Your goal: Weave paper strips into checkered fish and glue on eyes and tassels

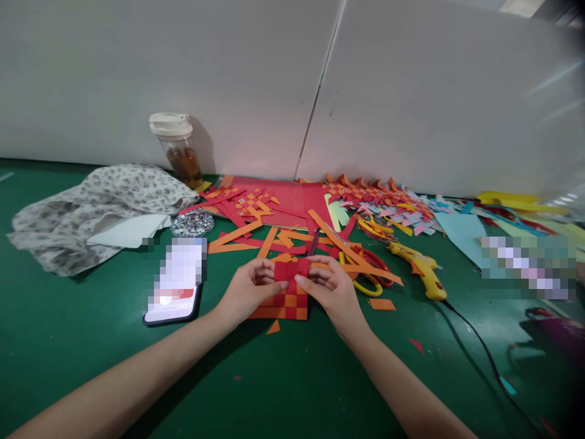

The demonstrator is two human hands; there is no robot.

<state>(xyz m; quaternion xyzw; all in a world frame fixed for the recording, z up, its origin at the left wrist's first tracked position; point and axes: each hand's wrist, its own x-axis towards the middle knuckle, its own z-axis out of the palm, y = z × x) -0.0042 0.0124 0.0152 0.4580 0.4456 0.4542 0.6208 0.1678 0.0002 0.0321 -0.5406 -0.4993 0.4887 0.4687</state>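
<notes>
A red and orange woven paper piece (292, 300) with a checkered pattern is held low over the green table. My left hand (249, 285) grips its left side, the thumb lying on the front and the fingers curled behind. On the opposite edge, my right hand (336, 291) pinches the paper the same way. Both thumbs meet near the plain red upper part. Just beyond the hands lie loose orange paper strips (237, 235) and red strips. Scissors with yellow and red handles (371, 283) rest beside my right hand, partly under a strip.
A phone (176, 283) lies to the left, near a round container of shiny bits (192, 223) and a patterned cloth (105, 201). A lidded drink cup (179, 149) stands by the wall. Rightward are a yellow glue gun (423, 268) with a black cord and finished woven pieces (365, 190).
</notes>
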